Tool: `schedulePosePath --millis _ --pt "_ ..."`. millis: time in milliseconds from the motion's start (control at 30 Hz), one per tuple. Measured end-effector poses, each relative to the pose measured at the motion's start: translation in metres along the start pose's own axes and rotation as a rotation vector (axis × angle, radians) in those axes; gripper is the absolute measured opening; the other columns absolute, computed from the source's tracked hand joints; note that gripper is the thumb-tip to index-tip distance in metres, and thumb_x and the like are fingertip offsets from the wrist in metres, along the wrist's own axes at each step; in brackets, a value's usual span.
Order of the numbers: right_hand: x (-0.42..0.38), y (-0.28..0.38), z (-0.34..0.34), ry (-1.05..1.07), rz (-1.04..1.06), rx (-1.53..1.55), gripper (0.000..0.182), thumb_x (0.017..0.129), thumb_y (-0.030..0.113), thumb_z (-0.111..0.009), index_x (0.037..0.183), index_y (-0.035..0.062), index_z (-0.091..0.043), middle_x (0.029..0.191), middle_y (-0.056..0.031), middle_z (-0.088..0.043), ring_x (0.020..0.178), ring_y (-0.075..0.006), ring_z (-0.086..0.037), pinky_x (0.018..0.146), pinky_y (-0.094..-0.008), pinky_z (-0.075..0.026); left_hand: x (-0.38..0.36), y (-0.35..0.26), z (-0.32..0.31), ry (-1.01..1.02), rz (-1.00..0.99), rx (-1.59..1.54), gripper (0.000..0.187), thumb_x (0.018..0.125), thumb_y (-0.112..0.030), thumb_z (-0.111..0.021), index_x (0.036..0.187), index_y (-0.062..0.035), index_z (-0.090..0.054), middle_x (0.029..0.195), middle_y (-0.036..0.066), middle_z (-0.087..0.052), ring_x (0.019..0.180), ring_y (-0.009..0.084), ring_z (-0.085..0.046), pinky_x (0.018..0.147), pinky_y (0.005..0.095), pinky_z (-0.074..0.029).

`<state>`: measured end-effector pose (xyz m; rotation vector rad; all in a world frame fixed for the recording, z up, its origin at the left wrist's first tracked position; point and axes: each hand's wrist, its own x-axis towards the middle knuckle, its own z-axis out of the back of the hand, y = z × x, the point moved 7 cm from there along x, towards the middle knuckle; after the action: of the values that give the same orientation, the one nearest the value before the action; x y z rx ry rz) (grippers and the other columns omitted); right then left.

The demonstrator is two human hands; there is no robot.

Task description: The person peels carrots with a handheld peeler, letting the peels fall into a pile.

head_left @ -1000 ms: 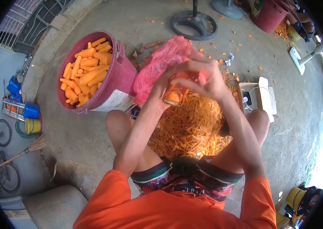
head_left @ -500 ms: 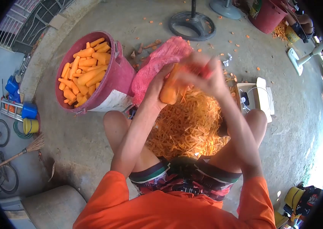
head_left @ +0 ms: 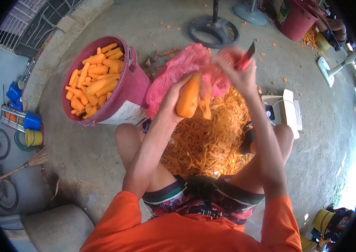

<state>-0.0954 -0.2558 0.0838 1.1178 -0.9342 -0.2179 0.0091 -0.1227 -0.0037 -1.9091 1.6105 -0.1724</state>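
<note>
My left hand (head_left: 174, 97) is wrapped round a peeled carrot (head_left: 189, 95), its thick end toward me. To its right and raised slightly higher, my right hand (head_left: 242, 75) grips a red peeler (head_left: 243, 63); its dark end points up and the part near the fingers is blurred. A strip of peel (head_left: 205, 110) hangs in the air beside the carrot. Below both hands, a large heap of carrot peelings (head_left: 207, 143) lies between my legs. A pink mesh sack (head_left: 167, 84) lies behind the carrot, partly covered by the left hand.
At the left stands a pink tub (head_left: 133, 86) full of peeled carrots (head_left: 98, 82). A white box (head_left: 289, 111) sits by my right knee. A round black stand base (head_left: 213, 31) is ahead, with carrot bits on the floor. Another person (head_left: 333, 31) sits at the far right near a pink bucket (head_left: 297, 19).
My right hand has lifted off the carrot and moved slightly up and right with the peeler. A peel strip now hangs beside the carrot. My left hand stays nearly in place.
</note>
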Motion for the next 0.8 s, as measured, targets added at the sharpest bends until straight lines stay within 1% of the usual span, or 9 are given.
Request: schedulePosePath --millis 33,100,167,267,467,533,667,767,800 --pt "-0.007 0.013 -0.009 0.04 0.028 0.041 0.022 0.078 0.008 -0.087 0.094 0.0022 -0.072 0.087 -0.0038 -0.072 0.086 -0.0129 -0.066 0.078 -0.0316 -0.053 -0.003 -0.003 -0.001 -0.129 -0.049 0.018 0.032 0.103 -0.029 -0.057 0.121 -0.0031 -0.063 0.104 0.01 -0.07 0.09 0.0195 -0.071 0.067 0.0335 -0.061" --pt "-0.021 0.061 -0.034 0.313 0.361 -0.22 0.023 0.081 0.01 -0.085 0.097 0.001 -0.071 0.09 -0.0041 -0.069 0.081 -0.0132 -0.063 0.073 -0.0285 -0.05 0.007 -0.006 0.01 -0.021 -0.02 0.025 0.033 0.103 -0.029 -0.058 0.122 -0.0024 -0.063 0.109 0.011 -0.069 0.092 0.0215 -0.071 0.067 0.034 -0.061" --pt "-0.008 -0.005 -0.001 0.053 0.091 -0.093 0.019 0.086 0.01 -0.082 0.097 0.0009 -0.07 0.089 -0.0017 -0.068 0.079 -0.0097 -0.061 0.07 -0.0252 -0.048 -0.002 0.001 0.015 0.106 0.083 0.054 0.036 0.102 -0.028 -0.059 0.124 0.0005 -0.061 0.11 0.013 -0.069 0.092 0.022 -0.071 0.067 0.0339 -0.062" --pt "0.016 -0.012 0.046 -0.186 -0.045 -0.165 0.018 0.085 0.013 -0.083 0.091 0.0018 -0.07 0.079 0.0007 -0.068 0.074 -0.0068 -0.061 0.068 -0.026 -0.05 -0.006 -0.007 0.003 0.021 -0.007 0.127 0.036 0.099 -0.026 -0.061 0.123 0.0008 -0.061 0.105 0.012 -0.068 0.086 0.0215 -0.069 0.064 0.0312 -0.06" --pt "0.006 0.002 0.013 -0.06 0.061 -0.029 0.016 0.088 0.009 -0.08 0.091 0.0 -0.068 0.082 0.0007 -0.068 0.077 -0.0049 -0.059 0.069 -0.0241 -0.049 -0.024 -0.017 -0.02 0.002 -0.178 0.465 0.04 0.089 -0.014 -0.073 0.125 -0.0015 -0.062 0.103 0.008 -0.069 0.081 0.0176 -0.069 0.073 0.0353 -0.064" --pt "0.006 0.013 0.003 0.024 0.198 -0.047 0.015 0.088 0.008 -0.08 0.091 -0.0001 -0.068 0.083 0.0007 -0.069 0.078 -0.0046 -0.061 0.068 -0.0236 -0.05 -0.028 -0.019 -0.025 0.039 -0.234 0.686 0.048 0.088 -0.017 -0.074 0.133 -0.005 -0.062 0.111 0.006 -0.068 0.092 0.0147 -0.067 0.079 0.0277 -0.057" --pt "0.021 -0.011 0.035 -0.089 -0.031 -0.112 0.014 0.089 0.009 -0.079 0.092 0.0006 -0.069 0.086 -0.0011 -0.072 0.07 -0.0071 -0.063 0.066 -0.0232 -0.052 -0.032 -0.018 -0.025 0.097 -0.215 0.667 0.046 0.09 -0.014 -0.073 0.134 -0.0041 -0.062 0.118 0.007 -0.068 0.092 0.0141 -0.068 0.079 0.0282 -0.057" --pt "0.01 0.013 0.025 -0.089 0.03 0.074 0.014 0.089 0.009 -0.079 0.093 0.0004 -0.069 0.087 -0.0029 -0.073 0.07 -0.0079 -0.064 0.066 -0.023 -0.053 -0.03 -0.019 -0.023 0.004 -0.127 0.457 0.042 0.092 -0.019 -0.073 0.129 -0.0019 -0.063 0.11 0.009 -0.069 0.096 0.0163 -0.069 0.075 0.0359 -0.063" --pt "0.006 0.017 0.015 -0.043 0.243 -0.023 0.015 0.089 0.01 -0.079 0.093 0.0004 -0.069 0.088 -0.0037 -0.073 0.072 -0.0087 -0.067 0.066 -0.023 -0.054 -0.027 -0.016 -0.015 -0.015 -0.104 0.345 0.041 0.095 -0.022 -0.07 0.129 -0.0028 -0.062 0.108 0.008 -0.069 0.092 0.0158 -0.068 0.073 0.0332 -0.061"
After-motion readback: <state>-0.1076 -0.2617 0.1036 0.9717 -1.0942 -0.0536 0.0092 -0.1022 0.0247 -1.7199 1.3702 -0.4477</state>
